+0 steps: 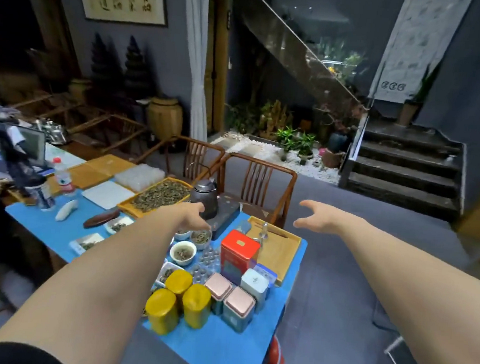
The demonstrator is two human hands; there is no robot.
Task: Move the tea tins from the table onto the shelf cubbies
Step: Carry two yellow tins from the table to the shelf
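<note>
Head view: tins (198,297) likely light, rigid, slick; best gripped round sides. Left hand (194,213), right hand (315,218) spread, empty.

Empty hands (316,219) above tea tins (238,255)

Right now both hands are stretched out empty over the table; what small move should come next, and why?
Probably lower the right hand onto the red tin: both it and the left hand hold nothing, and every tin stands on the blue table.
</note>
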